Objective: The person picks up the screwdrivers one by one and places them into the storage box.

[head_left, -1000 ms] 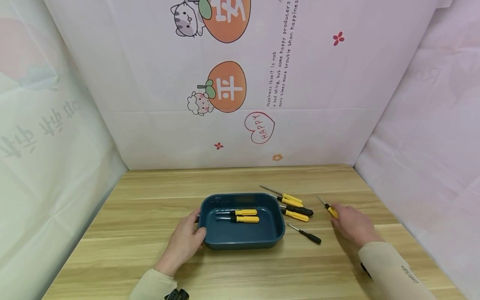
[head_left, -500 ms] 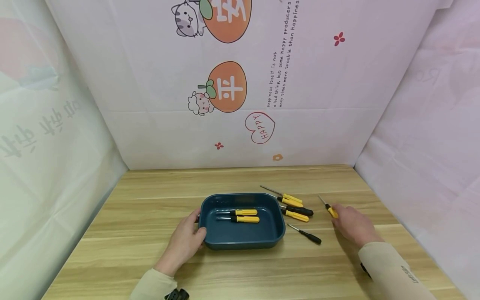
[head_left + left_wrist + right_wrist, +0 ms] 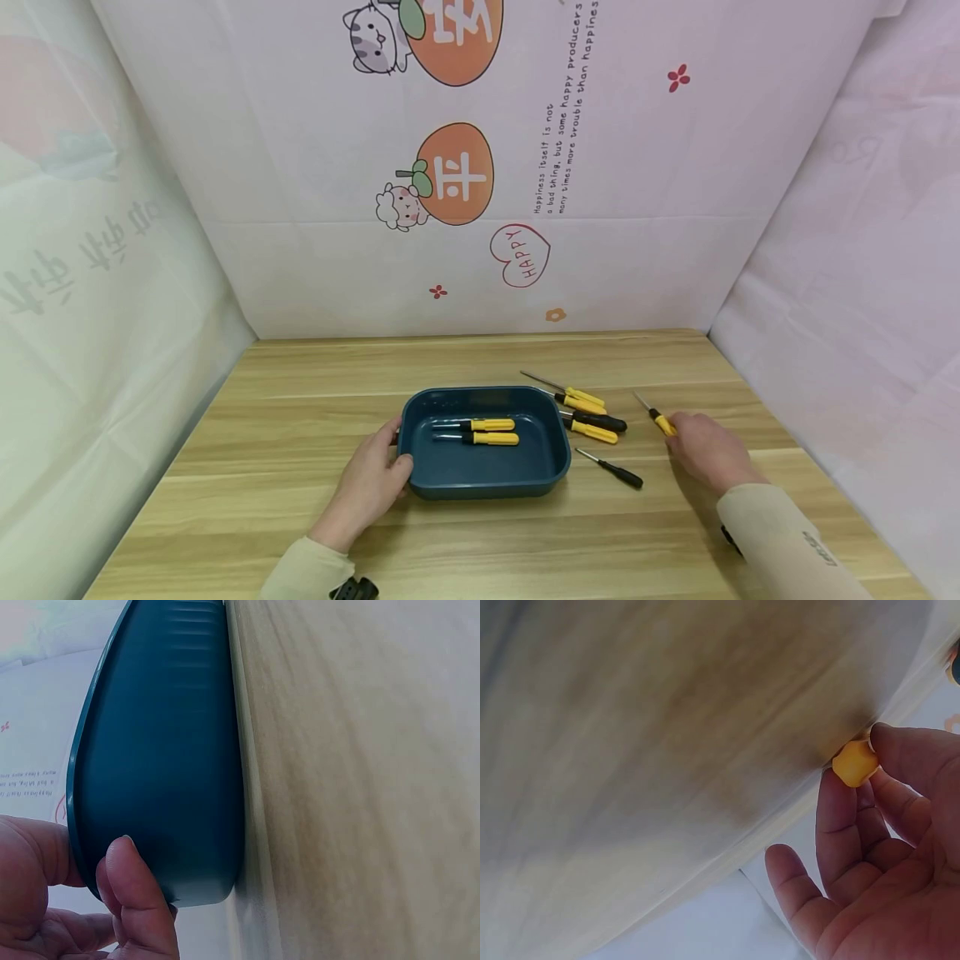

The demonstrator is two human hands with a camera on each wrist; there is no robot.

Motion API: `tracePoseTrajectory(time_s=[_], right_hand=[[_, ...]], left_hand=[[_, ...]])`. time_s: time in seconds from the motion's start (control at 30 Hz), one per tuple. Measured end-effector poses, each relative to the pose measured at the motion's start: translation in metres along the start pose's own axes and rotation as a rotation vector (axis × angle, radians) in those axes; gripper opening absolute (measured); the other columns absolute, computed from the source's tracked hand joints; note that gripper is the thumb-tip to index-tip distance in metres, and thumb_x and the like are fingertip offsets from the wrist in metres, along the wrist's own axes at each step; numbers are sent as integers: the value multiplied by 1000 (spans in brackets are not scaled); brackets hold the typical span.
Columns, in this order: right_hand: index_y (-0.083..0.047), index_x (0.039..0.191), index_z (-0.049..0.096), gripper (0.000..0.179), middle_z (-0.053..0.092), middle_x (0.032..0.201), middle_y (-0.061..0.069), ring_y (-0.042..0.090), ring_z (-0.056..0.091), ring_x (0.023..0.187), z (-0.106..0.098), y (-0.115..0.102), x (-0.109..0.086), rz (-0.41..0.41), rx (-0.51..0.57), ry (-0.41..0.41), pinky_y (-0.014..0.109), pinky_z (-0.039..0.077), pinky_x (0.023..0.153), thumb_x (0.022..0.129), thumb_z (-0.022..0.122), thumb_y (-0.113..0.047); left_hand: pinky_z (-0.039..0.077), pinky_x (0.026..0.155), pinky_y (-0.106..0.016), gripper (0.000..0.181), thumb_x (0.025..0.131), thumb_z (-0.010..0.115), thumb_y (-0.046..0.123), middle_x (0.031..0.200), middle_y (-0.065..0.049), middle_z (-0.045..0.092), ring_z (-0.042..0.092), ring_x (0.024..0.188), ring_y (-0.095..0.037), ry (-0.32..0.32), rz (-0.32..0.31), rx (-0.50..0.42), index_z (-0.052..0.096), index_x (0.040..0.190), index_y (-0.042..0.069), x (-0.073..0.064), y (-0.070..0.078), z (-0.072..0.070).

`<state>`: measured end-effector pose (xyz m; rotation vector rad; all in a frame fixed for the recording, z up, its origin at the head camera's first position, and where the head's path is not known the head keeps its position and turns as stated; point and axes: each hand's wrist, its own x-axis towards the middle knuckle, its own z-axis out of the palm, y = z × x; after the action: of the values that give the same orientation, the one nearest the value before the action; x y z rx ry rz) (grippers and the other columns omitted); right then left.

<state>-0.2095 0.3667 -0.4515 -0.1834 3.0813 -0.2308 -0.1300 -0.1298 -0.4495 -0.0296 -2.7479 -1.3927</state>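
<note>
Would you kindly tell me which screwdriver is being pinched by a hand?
It's the rightmost screwdriver, yellow-handled, pinched in the right hand; no hand touches the others.

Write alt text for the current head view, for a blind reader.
A person's right hand pinches a yellow-and-black screwdriver at a wood-grain table; the left hand holds a rectangular dark-blue dish containing two yellow-and-black screwdrivers. Five other screwdrivers, with yellow or black handles, lie between dish and right hand.
</note>
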Motion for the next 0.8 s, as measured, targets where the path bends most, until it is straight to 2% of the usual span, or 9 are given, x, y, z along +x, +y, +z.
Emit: tracePoseTrajectory(time_s=[0.1, 0.43, 0.53, 0.67, 0.8], right_hand=[[4, 124, 66, 31, 70, 96, 20, 35, 68, 84, -1, -1, 0, 4, 3, -5, 57, 56, 69, 97, 63, -12], [1, 116, 68, 24, 68, 90, 16, 30, 66, 79, 0, -1, 0, -1, -8, 0, 55, 55, 65, 96, 59, -9], [1, 116, 68, 24, 68, 90, 17, 31, 66, 79, -1, -2, -1, 0, -7, -5, 55, 55, 64, 97, 58, -8], [1, 116, 68, 24, 68, 90, 17, 31, 67, 79, -3, -4, -2, 1, -4, -2, 55, 55, 63, 97, 57, -8], [0, 113, 68, 22, 68, 90, 17, 32, 66, 78, -4, -5, -2, -2, 1, 20, 56, 54, 63, 98, 56, -8]], left_hand=[[52, 57, -29, 66, 94, 56, 9, 133, -23, 62, 60, 54, -14, 1, 1, 1, 40, 158, 1, 0, 0, 0], [51, 55, -29, 66, 93, 56, 8, 113, -17, 65, 60, 53, -14, 2, 3, -2, 40, 157, 0, 1, 0, 0], [51, 55, -29, 66, 93, 56, 8, 116, -18, 65, 60, 53, -14, 0, 2, -4, 40, 158, 1, 1, 0, 0], [52, 56, -29, 66, 94, 56, 8, 130, -22, 63, 60, 54, -14, -2, 0, -9, 40, 158, 1, 1, 0, 0], [51, 57, -29, 66, 94, 56, 8, 131, -22, 63, 61, 54, -14, -3, 2, -6, 40, 158, 1, 1, 0, 0]])
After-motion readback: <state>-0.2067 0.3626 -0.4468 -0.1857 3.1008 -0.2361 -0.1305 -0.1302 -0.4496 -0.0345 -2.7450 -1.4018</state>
